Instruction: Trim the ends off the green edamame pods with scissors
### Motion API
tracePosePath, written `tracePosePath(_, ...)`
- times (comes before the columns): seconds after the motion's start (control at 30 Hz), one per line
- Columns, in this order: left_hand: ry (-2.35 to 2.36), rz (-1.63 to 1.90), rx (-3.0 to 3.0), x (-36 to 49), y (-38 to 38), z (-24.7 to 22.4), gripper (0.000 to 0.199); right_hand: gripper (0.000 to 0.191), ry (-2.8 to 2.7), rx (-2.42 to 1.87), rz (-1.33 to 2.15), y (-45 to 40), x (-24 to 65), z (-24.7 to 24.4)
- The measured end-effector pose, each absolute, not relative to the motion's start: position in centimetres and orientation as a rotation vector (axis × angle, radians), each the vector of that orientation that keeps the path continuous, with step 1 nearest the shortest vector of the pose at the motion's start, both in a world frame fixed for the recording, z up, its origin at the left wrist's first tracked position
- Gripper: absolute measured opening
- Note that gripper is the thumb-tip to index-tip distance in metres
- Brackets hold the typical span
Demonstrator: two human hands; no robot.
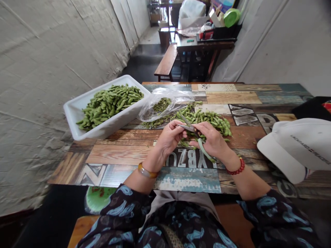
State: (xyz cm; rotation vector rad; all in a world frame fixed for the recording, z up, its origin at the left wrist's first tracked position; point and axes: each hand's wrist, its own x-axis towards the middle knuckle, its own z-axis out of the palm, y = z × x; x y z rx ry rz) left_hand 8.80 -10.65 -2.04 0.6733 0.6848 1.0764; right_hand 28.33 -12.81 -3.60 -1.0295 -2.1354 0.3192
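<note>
My right hand (212, 138) is closed around a pair of scissors (202, 146) with pale green handles, the blades parted and pointing left. Close by, my left hand (171, 137) is pinched at the blades; what its fingers hold is mostly hidden. Just beyond both hands, a loose pile of green edamame pods (216, 121) is spread on the table, with small trimmings scattered at its left. A clear plastic bag (178, 94) holding green scraps lies behind my left hand. Farther left, a white plastic tub (113, 124) is heaped with more pods.
The table (119, 154) has a patchwork wood print with letters. A white cap (297, 144) sits at its right end, beside a dark item. A green round packet (99, 198) shows below the front edge. Beyond stand a bench (168, 60) and a cluttered second table.
</note>
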Motion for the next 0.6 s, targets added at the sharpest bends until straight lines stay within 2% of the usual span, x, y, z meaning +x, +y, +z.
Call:
tracePosePath(0.13,0.666,1.055,0.722,9.12,-10.84,-2.17,0.039,0.058,-2.098,-1.019,0.357,-12.78,28.35,-3.66)
tracePosePath(0.4,0.731,1.039,0.879,9.43,-11.28,-1.78,0.028,0.062,-2.095,-1.025,0.353,-12.8,28.32,-3.34)
tracePosePath(0.6,0.74,1.083,0.923,9.49,-11.28,-1.87,0.028,0.058,-2.124,-1.019,0.361,-12.9,28.26,-3.03)
